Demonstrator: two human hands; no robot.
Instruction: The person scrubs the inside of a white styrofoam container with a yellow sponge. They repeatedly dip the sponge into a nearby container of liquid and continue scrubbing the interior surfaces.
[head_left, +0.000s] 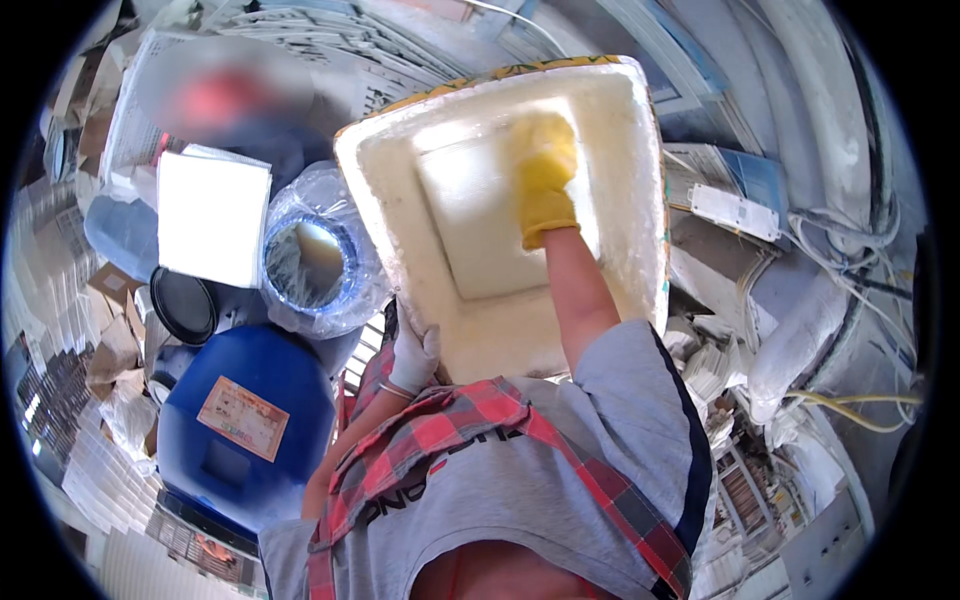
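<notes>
Fingers of yellow-gloved right hand (546,180) inside pale tray (480,340), centre, blurred, can't tell if closed; white-gloved left hand (414,356) at tray's near-left rim, grip unclear. Cluttered all round: blue drum (285,365), plastic-lined bucket (350,266) left, cables (843,250) right. Tray's support hidden, far-left patch (225,95) smeared, outer edges cut off

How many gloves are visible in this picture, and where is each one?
2. A yellow glove is on the right hand, inside the pale tub; a white glove is on the left hand, at the tub's lower-left edge. Others may be hidden.
</notes>
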